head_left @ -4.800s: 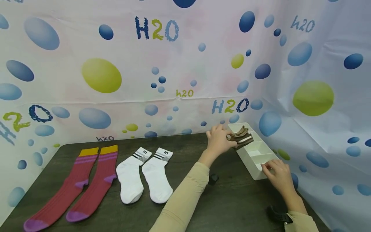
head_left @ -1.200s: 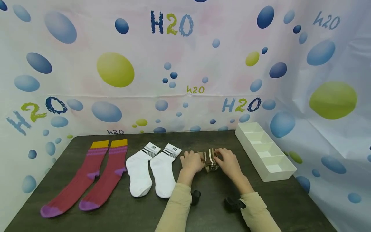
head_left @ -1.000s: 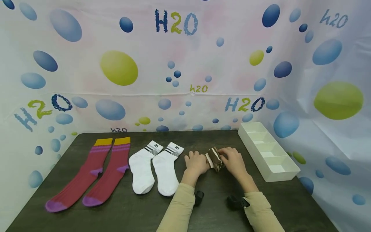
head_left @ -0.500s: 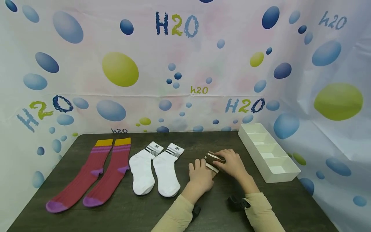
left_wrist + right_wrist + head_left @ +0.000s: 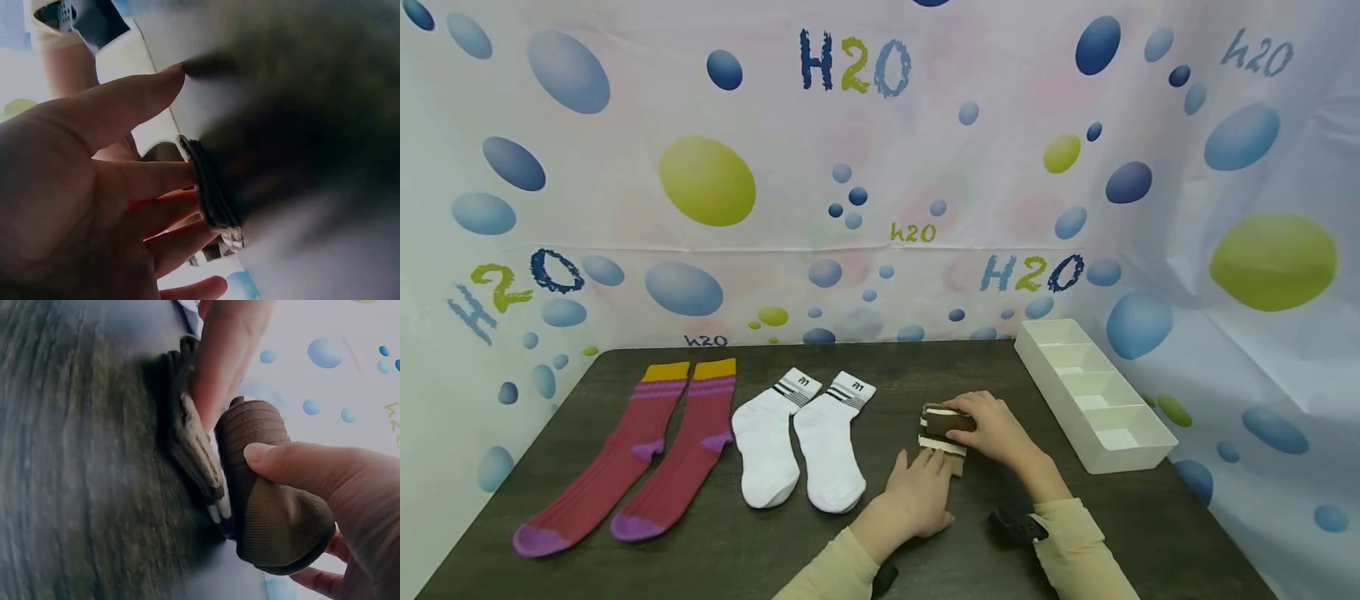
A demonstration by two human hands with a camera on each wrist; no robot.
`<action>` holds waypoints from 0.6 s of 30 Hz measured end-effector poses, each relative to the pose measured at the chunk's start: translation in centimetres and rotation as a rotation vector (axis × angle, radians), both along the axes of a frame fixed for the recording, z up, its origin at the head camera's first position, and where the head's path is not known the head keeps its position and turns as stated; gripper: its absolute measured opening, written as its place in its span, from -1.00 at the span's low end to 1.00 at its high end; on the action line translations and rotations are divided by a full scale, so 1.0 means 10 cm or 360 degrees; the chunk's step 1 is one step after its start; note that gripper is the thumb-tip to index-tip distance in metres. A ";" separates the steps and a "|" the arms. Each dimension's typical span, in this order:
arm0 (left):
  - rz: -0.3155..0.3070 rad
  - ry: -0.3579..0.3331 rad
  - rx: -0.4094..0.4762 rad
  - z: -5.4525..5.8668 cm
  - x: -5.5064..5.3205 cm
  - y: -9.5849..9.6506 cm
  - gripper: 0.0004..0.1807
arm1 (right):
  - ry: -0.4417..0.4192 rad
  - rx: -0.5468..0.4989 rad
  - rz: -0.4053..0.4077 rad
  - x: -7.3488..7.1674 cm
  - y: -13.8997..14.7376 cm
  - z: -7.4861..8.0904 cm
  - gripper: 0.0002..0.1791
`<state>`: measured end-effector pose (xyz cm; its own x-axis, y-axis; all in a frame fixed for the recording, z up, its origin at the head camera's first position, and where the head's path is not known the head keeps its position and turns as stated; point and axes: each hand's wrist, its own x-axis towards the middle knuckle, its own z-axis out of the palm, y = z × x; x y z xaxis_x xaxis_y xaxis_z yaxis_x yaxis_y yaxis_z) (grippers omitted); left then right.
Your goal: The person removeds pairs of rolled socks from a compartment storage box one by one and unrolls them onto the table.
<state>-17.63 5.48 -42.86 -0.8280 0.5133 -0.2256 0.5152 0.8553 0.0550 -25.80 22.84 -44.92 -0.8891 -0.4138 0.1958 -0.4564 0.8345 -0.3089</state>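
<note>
A brown striped pair of socks (image 5: 936,427), partly folded up, lies on the table between my hands. My right hand (image 5: 998,432) grips the thick folded part. In the right wrist view its thumb (image 5: 294,459) presses on the brown ribbed roll (image 5: 284,522), with other fingers behind it. My left hand (image 5: 913,498) reaches in from the near side, its straight fingers pressing on the flat part of the socks. In the left wrist view these fingers (image 5: 159,178) touch the folded edge (image 5: 211,187), while the thumb stands apart.
White socks (image 5: 829,454) with black stripes lie flat left of my hands. Farther left are long red socks (image 5: 673,454) with yellow cuffs and purple toes. A white box (image 5: 1051,400) divided into several compartments stands at the right on the dark table (image 5: 715,558).
The brown socks were in my left hand over the box and now lie mid-table. Most recently they turned, and my left hand shifted toward the near side, its fingers pointing away.
</note>
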 end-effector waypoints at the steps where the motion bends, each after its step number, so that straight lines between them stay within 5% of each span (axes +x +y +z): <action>1: -0.0022 0.0000 -0.0012 0.00 0.02 -0.01 -0.14 | -0.0012 0.0005 0.0014 0.00 -0.01 0.00 -0.48; 8: -0.0162 0.0026 0.0024 0.00 0.11 -0.14 -0.19 | 0.0030 0.0103 0.0060 0.03 -0.12 0.00 -0.43; 18: -0.0228 -0.0033 0.0057 0.09 0.11 -0.27 -0.32 | 0.0126 0.0153 0.0159 -0.05 -0.25 0.01 -0.43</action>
